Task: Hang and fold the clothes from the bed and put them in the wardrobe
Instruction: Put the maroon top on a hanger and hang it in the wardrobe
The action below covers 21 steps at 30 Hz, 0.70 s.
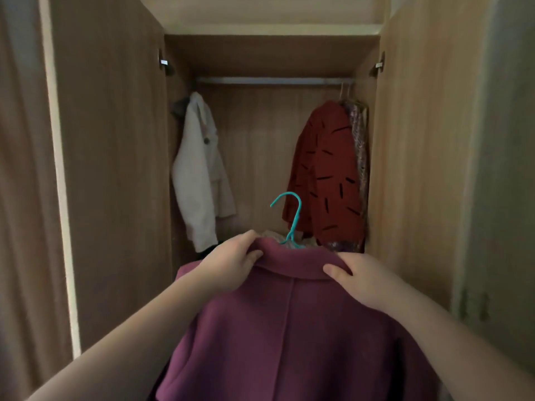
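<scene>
Head view: left hand (231,259) and right hand (367,282) grip the plum coat (289,328) by its collar (teal hanger (290,236)).

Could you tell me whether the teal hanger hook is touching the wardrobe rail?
Apart. The head view shows the teal hanger hook far below the wardrobe rail.

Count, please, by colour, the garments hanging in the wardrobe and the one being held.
Purple coat: 1
White jacket: 1
Red garment: 1
Patterned garment: 1
Total: 4
</scene>
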Tool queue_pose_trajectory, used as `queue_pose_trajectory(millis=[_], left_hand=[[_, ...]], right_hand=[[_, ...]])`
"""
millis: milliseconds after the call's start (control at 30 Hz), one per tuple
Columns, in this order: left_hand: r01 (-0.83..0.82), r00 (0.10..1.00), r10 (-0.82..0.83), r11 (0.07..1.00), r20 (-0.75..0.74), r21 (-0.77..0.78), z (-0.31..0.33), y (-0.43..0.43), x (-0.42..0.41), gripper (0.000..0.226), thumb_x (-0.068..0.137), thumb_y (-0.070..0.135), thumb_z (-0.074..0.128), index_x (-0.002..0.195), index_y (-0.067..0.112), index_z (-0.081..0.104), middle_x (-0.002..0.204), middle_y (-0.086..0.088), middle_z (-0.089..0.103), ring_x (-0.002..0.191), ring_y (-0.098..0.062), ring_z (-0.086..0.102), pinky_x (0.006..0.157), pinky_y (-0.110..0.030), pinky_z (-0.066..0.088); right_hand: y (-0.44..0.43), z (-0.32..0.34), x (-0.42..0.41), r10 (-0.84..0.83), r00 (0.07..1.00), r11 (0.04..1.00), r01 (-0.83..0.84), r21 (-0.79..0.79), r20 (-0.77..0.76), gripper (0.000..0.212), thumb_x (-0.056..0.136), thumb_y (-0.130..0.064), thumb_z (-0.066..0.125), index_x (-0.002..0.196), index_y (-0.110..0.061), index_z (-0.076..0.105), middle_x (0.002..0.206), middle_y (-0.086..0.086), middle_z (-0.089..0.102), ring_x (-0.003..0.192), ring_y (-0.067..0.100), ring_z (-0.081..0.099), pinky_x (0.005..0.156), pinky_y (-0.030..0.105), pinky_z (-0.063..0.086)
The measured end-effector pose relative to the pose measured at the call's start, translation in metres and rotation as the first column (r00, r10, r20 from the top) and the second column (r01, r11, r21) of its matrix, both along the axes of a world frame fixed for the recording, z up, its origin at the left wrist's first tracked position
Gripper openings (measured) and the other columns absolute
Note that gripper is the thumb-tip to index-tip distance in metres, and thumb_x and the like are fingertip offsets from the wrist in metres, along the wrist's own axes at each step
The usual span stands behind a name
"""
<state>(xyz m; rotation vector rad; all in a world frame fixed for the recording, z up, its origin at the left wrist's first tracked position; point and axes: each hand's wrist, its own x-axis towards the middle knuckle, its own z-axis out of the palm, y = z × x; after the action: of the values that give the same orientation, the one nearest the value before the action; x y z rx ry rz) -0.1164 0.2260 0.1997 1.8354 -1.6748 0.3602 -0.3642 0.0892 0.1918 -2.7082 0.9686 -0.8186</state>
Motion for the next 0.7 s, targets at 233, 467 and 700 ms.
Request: queue_pose_trajectory(millis=[233,467,700], left_hand=[[-0.186,0.981,0.194,0.960,0.015,-0.210,0.039,-0.078,0.087,0.020,0.096,0.042,0.051,0.104,0.024,0.054,0.097,0.004,0.062,0.094,-0.021,0.060,0.080,-0.037,0.047],[-0.187,0.947,0.273,0.895,0.167,-0.404,0.054,-0.163,0.143,0.055,0.084,0.021,0.048,0.139,0.025,0.043,0.141,0.004,0.047,0.130,-0.020,0.045,0.107,-0.043,0.040],[0.013,0.926,0.129,0.928,0.354,-0.371,0.058,-0.288,0.208,0.061,0.092,0.026,0.046,0.150,0.039,0.032,0.162,0.006,0.027,0.150,-0.016,0.020,0.121,-0.042,0.022]], right_hand=[[-0.096,0.038,0.105,-0.040,0.983,0.807,0.139,-0.574,0.181,0.037,0.095,-0.060,0.037,0.075,-0.029,0.038,0.057,-0.008,0.047,0.051,0.013,0.054,0.045,0.033,0.044],[-0.192,0.080,0.201,-0.004,0.974,0.710,0.163,-0.685,0.228,0.039,0.094,-0.060,0.041,0.074,-0.027,0.039,0.056,-0.007,0.050,0.049,0.017,0.057,0.042,0.031,0.040],[-0.281,0.134,0.255,-0.139,0.964,0.686,0.260,-0.680,0.228,0.039,0.096,-0.061,0.034,0.081,-0.026,0.040,0.078,-0.002,0.065,0.074,0.026,0.067,0.054,0.035,0.039]])
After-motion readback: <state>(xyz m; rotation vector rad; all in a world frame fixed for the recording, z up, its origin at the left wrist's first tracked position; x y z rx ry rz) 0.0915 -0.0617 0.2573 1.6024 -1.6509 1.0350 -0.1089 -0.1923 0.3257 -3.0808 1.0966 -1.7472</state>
